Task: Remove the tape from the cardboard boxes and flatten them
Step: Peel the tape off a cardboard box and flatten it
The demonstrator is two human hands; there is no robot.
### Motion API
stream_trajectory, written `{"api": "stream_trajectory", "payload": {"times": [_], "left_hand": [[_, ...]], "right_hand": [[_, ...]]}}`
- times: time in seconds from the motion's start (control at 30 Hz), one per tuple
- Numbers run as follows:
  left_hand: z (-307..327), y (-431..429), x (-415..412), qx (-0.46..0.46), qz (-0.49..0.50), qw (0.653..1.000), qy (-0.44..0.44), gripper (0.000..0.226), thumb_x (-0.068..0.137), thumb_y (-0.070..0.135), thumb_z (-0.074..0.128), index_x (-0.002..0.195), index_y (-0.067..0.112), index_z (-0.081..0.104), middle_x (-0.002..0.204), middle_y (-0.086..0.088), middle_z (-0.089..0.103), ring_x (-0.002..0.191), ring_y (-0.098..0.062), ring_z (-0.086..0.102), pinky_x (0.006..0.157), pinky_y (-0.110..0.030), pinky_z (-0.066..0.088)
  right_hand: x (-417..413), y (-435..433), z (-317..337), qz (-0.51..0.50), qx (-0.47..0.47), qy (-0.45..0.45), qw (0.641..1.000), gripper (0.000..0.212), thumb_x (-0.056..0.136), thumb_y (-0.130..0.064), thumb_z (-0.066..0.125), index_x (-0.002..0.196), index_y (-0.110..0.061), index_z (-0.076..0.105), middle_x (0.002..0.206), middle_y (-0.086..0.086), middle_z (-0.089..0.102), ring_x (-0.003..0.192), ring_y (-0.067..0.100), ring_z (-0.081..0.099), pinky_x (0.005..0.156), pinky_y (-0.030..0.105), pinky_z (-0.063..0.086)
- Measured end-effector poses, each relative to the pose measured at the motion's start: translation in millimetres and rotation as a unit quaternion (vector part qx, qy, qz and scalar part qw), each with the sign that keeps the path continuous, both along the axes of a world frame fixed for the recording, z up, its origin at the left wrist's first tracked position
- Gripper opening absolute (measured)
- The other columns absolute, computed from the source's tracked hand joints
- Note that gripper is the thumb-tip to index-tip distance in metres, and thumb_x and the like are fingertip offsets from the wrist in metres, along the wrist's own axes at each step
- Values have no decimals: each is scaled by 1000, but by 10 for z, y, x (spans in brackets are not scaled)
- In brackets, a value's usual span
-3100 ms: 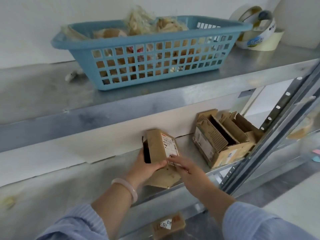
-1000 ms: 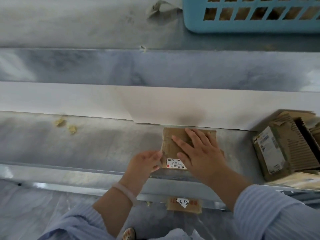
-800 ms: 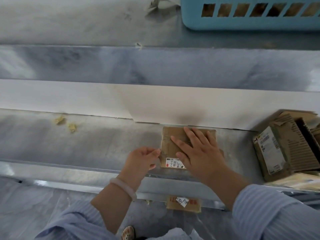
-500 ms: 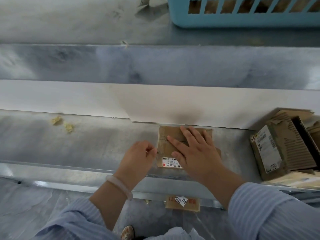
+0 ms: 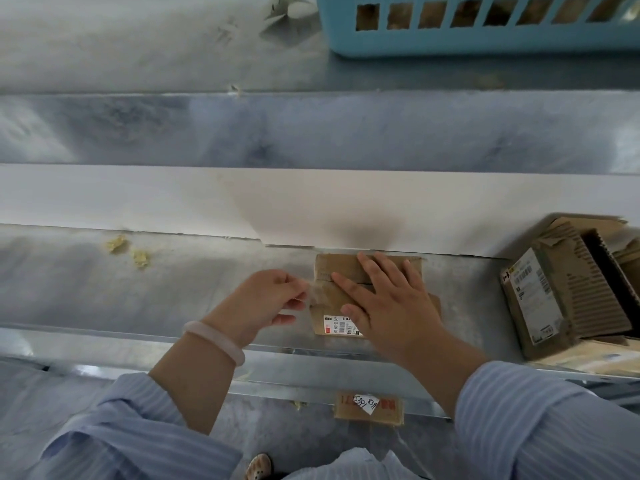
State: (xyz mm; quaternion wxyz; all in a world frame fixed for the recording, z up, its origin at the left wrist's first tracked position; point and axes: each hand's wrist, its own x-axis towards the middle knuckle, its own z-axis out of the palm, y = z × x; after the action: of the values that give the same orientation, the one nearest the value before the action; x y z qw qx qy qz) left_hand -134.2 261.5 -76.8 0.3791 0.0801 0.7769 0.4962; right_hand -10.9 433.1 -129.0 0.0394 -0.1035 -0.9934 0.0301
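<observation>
A small brown cardboard box (image 5: pixel 337 271) lies pressed flat on the shelf (image 5: pixel 173 292), its far side against the shelf's back edge and its near end, bearing a white barcode label (image 5: pixel 341 325), close to the front edge; the right grip (image 5: pixel 391 306) lies spread on top. A cloudy, clear tape (image 5: pixel 316 293) strip stands lifted off its left side, pinched in the left grip (image 5: pixel 270 299). A larger box (image 5: pixel 533 299), open, torn and labelled, sits tilted toward the shelf's right end
</observation>
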Motion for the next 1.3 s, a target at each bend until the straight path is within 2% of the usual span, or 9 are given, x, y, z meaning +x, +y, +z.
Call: {"api": "stream_trajectory", "payload": {"times": [0.23, 0.43, 0.57, 0.7, 0.83, 1.03, 1.13, 1.23, 1.3], "left_hand": [[-157, 75, -14, -52, 38, 966, 252, 16, 76, 27, 80, 70, 25, 65, 68, 6, 70, 68, -11, 67, 64, -26, 51], [-224, 151, -10, -35, -10, 955, 294, 36, 78, 25, 78, 102, 36, 54, 77, 6, 68, 72, -2, 63, 69, -16, 49], [-221, 181, -64, -59, -84, 908, 406, 5, 80, 22, 76, 84, 23, 72, 88, 10, 56, 75, 1, 55, 70, -8, 42], [-277, 253, -85, -81, -78, 892, 438, 9, 84, 23, 70, 76, 21, 66, 78, 10, 63, 74, -5, 58, 74, -28, 51], [-333, 315, -68, -24, 46, 935, 350, 17, 86, 18, 68, 73, 23, 58, 70, 7, 65, 71, -13, 65, 71, -39, 56], [-406, 152, -19, -24, -102, 852, 513, 18, 88, 29, 62, 93, 18, 75, 93, 7, 70, 84, -8, 62, 79, -21, 51], [-388, 48, -36, 10, -112, 890, 442, 31, 87, 44, 54, 90, 24, 77, 91, 10, 70, 85, -7, 63, 75, -8, 46], [-352, 204, -165, -14, 11, 959, 283, 15, 88, 34, 65, 78, 24, 71, 76, 3, 70, 75, -16, 66, 71, -28, 55], [-334, 347, -223, 33, 69, 987, 144, 12, 91, 29, 64, 99, 21, 67, 93, 0, 68, 89, -20, 67, 82, -39, 57]], "right_hand": [[-5, 1, 18, -1, -2, -8, 1000, 51, 96, -57, 24, 138, -42, 49, 145, 9, 49, 134, 32, 44, 106, 59, 34], [-3, 3, 7, 2, -2, -12, 1000, 51, 97, -57, 22, 138, -41, 49, 145, 10, 48, 134, 34, 43, 107, 59, 33], [-2, 5, 16, 3, -2, -23, 1000, 53, 98, -57, 17, 139, -42, 48, 146, 9, 47, 135, 33, 42, 108, 59, 31], [-5, 4, 36, -5, -5, -32, 999, 58, 99, -58, 8, 139, -42, 47, 146, 9, 47, 135, 33, 42, 108, 59, 32], [5, -2, 46, -2, -2, -38, 999, 59, 99, -58, 7, 140, -42, 46, 146, 10, 47, 135, 33, 42, 108, 60, 32], [-8, -6, 63, -6, 0, -42, 999, 59, 99, -58, 6, 141, -42, 45, 147, 9, 47, 136, 32, 41, 109, 59, 31], [-10, 0, 67, -7, -4, -42, 999, 58, 99, -58, 8, 140, -42, 46, 146, 9, 47, 135, 33, 42, 108, 59, 32], [-6, 4, 58, -5, -3, -46, 999, 57, 99, -58, 10, 141, -43, 45, 147, 8, 46, 136, 32, 40, 110, 59, 29], [0, 4, 58, -7, -6, -45, 999, 57, 99, -58, 9, 141, -43, 45, 148, 7, 46, 137, 32, 40, 110, 58, 29]]}}
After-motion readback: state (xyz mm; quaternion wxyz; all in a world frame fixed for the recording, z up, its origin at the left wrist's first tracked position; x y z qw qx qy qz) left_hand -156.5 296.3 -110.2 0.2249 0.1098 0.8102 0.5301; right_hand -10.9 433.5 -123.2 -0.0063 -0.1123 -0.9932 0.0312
